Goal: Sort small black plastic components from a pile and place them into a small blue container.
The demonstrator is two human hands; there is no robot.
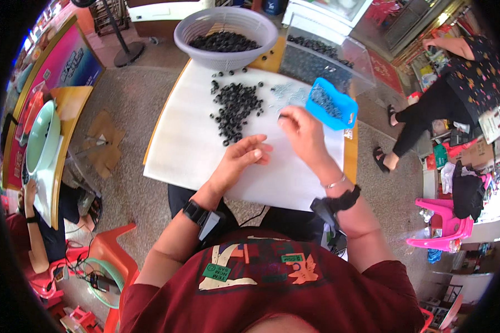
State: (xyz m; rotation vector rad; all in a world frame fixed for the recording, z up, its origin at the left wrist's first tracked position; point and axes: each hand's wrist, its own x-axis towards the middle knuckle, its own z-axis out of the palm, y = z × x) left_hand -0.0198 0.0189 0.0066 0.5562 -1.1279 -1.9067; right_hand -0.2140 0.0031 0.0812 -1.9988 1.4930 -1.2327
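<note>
Head camera: the black pieces [238, 105] are small, rounded and glossy, some showing a pale spot or hole, and they lie in a loose heap on the white board [178, 136], upper middle of the frame, with a few strays around its edges. The right hand [286, 123], right of centre, has thumb and forefinger pinched together on a small dark piece [282, 116] at the fingertips. The left hand [242, 157], at the centre just below the heap, has its fingers loosely bent; I cannot tell whether it holds anything. The two hands are apart.

At the upper middle, a lavender basket [226, 60] holds many more black pieces. To its right, a clear box [366, 69] also contains black pieces. Below that box, a blue tray [347, 104] carries small pale, clear-looking bits, and similar bits [288, 94] lie scattered on the board beside it.

Counted: one basket, one clear box, one blue tray, two hands; the black pieces and the pale bits are too many and too small to count
</note>
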